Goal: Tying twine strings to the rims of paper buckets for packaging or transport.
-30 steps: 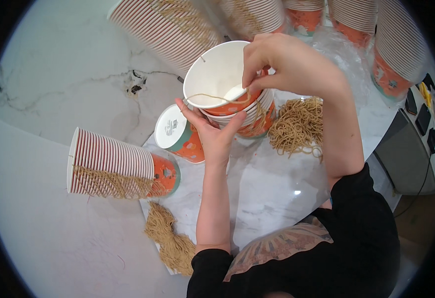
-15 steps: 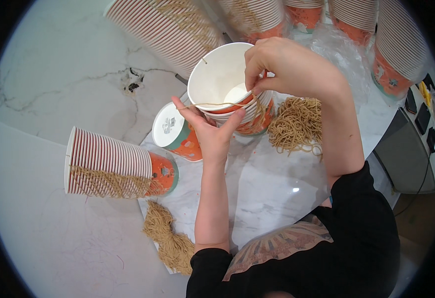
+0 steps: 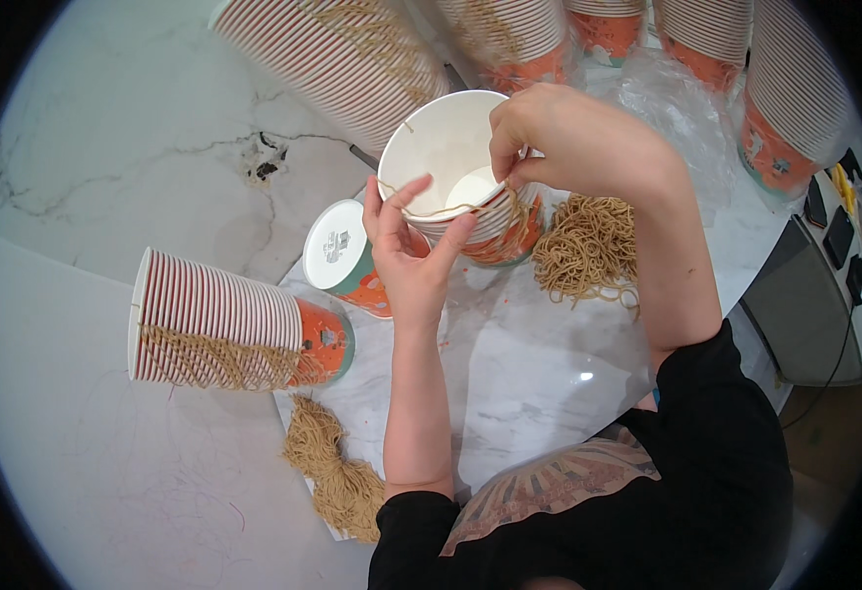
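A white-lined paper bucket (image 3: 431, 138) tops a short nested stack of orange paper buckets and tilts toward me. My right hand (image 3: 559, 138) is closed at its right rim, thumb and fingertips pinching a tan string (image 3: 465, 209) there; the exact grip is partly hidden. This string runs along the near rim to my left hand (image 3: 406, 246). The left fingers are spread, one reaching over the near-left rim and the thumb against the bucket's near side. More string ends hang on the stack's right side, beside a loose heap of tan string (image 3: 585, 246).
Left of the stack, an upturned bucket (image 3: 335, 246) shows its white base. A long bucket stack (image 3: 219, 320) lies on its side, hung with strings. A string bundle (image 3: 332, 472) lies nearer me. Tall stacks (image 3: 795, 98) and clear plastic (image 3: 672, 108) line the back; phones (image 3: 837, 234) lie right.
My left hand has moved slightly up and its fingers have swung over the bucket's rim, shifting the string. The bucket has moved a little right and down; my right hand keeps its pinch.
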Motion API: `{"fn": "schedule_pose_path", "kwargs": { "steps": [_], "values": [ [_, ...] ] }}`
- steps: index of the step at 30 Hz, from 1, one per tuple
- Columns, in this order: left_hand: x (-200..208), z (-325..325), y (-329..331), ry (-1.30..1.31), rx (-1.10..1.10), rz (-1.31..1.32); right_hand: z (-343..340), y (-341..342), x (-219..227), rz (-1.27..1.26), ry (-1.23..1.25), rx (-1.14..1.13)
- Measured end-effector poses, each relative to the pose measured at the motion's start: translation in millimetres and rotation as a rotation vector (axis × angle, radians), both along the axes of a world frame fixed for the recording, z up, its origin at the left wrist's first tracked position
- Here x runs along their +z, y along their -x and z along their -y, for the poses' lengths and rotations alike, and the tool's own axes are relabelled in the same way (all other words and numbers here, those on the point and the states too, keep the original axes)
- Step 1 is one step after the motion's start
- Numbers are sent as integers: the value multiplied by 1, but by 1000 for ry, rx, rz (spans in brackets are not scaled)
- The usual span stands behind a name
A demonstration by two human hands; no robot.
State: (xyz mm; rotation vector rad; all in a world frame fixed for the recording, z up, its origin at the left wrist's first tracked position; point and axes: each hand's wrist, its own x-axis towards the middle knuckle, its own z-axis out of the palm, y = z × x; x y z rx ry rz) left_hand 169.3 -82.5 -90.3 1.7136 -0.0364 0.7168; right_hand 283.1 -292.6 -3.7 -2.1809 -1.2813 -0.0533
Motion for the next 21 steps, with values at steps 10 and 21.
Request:
{"fn": "schedule_pose_path", "kwargs": {
  "steps": [10,21],
  "values": [
    [28,8,20,-129,156,146,-6,-14,-7,191,-273,-149],
    [53,-1,47,64,178,395,-32,-26,-27,7,84,-263]
  ]
}}
